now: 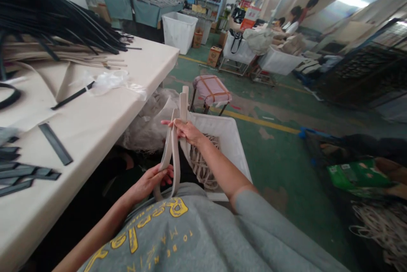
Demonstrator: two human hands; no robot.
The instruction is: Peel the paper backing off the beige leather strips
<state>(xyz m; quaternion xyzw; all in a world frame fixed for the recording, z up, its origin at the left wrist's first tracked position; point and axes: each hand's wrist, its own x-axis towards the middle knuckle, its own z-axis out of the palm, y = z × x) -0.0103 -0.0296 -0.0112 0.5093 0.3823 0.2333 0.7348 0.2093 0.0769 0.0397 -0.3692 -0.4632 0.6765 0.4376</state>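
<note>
Pale beige straps [176, 153] hang in front of my shirt, looped between my two hands. My right hand [187, 131] is closed around them near the top, where strap ends stick up above the fingers. Lower down, my left hand [158, 175] pinches one side of the loop. A white plastic bin [237, 153] stands just beyond and to the right of my hands. Inside it lies a heap of similar beige straps [203, 166], partly hidden by my right forearm.
At left, a pale table [104, 123] carries black strips [63, 21], short dark pieces [55, 144] and clear plastic [111, 81]. Crumpled plastic sheeting [144, 125] is beside it. A padded stool [212, 89] stands ahead. Beige cords [384, 225] lie at right. People work far back.
</note>
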